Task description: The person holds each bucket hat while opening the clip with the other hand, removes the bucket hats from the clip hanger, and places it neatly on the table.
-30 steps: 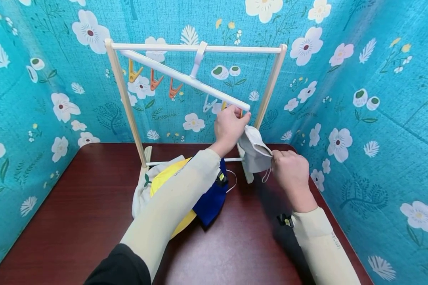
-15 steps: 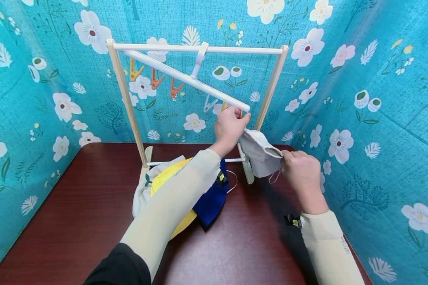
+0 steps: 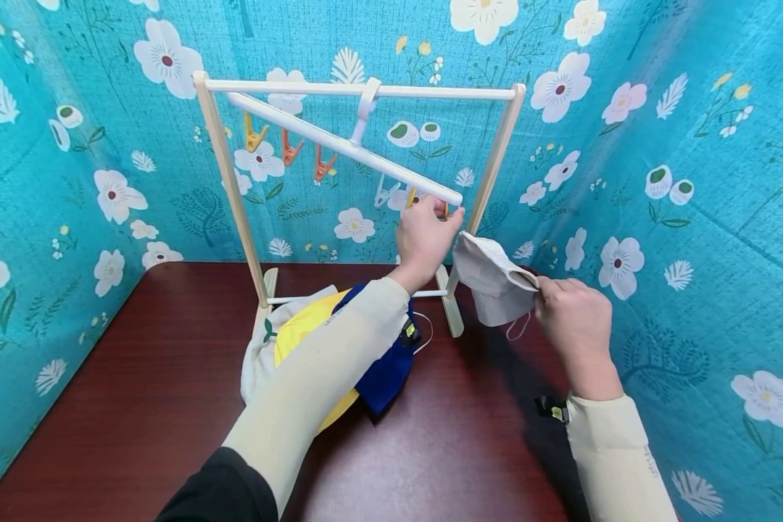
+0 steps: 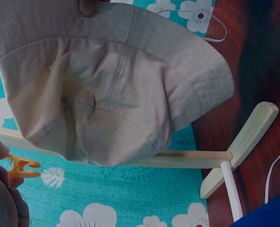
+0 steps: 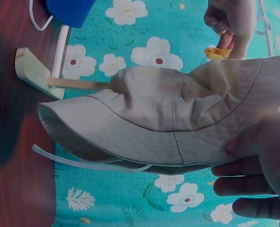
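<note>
A beige bucket hat (image 3: 492, 279) hangs tilted from my right hand (image 3: 576, 319), which pinches it by the brim. A thin string loop dangles under the brim. My left hand (image 3: 428, 233) pinches an orange-yellow clothespin (image 4: 24, 168) at the low right end of the white hanger bar (image 3: 346, 147). In the left wrist view the clothespin's prongs point toward the hat with a gap between them. The right wrist view shows the hat's crown close to the same clothespin and the thumb on the brim.
A wooden rack (image 3: 492, 163) carries the tilted bar by a white hook (image 3: 365, 109). Several clothespins (image 3: 291, 148) hang along it. Yellow cloth (image 3: 300, 326), a navy item (image 3: 388, 377) with a white string, and a pale cloth (image 3: 256, 362) lie on the dark table (image 3: 137, 377).
My right hand has carried the hat to the right, away from the clothespin. My left hand and the hanger bar's low end have shifted slightly right, and the hanging clothespins sway.
</note>
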The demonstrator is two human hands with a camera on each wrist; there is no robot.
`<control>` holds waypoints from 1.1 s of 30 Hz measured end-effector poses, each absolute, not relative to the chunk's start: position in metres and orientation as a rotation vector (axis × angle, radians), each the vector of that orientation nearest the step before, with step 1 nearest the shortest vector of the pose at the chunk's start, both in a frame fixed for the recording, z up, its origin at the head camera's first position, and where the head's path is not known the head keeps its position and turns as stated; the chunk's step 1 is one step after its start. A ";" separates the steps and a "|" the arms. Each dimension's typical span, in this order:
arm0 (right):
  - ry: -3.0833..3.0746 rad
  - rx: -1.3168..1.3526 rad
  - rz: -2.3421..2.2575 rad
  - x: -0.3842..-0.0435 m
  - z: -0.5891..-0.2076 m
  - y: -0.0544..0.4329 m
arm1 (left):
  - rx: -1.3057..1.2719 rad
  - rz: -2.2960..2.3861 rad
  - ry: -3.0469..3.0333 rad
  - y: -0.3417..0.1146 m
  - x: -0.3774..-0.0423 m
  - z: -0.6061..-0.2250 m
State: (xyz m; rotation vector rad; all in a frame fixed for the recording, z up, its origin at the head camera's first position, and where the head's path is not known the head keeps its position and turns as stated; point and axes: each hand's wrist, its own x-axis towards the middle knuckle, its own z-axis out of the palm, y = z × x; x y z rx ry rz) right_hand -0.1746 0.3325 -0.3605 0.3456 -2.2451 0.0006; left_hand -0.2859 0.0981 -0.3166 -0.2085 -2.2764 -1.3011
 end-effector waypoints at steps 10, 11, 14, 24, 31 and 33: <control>-2.263 0.316 0.036 -0.172 -0.362 0.343 | -0.221 -1.290 -2.259 0.107 -0.282 -0.313; -2.263 0.313 0.035 -0.172 -0.362 0.343 | -0.222 -1.292 -2.258 0.108 -0.281 -0.312; -2.261 0.310 0.031 -0.172 -0.361 0.343 | -0.222 -1.301 -2.257 0.111 -0.279 -0.309; -2.261 0.302 0.045 -0.172 -0.363 0.342 | -0.252 -1.402 -2.248 0.117 -0.274 -0.303; -2.264 0.297 0.047 -0.172 -0.363 0.342 | -0.329 -1.419 -2.303 0.116 -0.269 -0.301; -2.266 0.291 0.051 -0.172 -0.363 0.342 | -0.359 -1.420 -2.327 0.115 -0.268 -0.301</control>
